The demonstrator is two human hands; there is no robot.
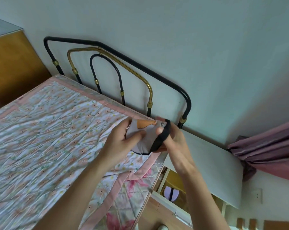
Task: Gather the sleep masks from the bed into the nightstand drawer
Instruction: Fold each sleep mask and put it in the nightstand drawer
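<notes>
Grey sleep mask (141,137) — orange patch (black strap) — held in both hands.

A pale wall (190,47) fills the upper part of the view. Against it stands a metal headboard (117,67) (black tubes with one brass arch). A wooden cabinet (12,63) sits at the left edge. A mauve curtain (265,150) hangs at the right, and a wall socket (257,195) shows below it.
</notes>
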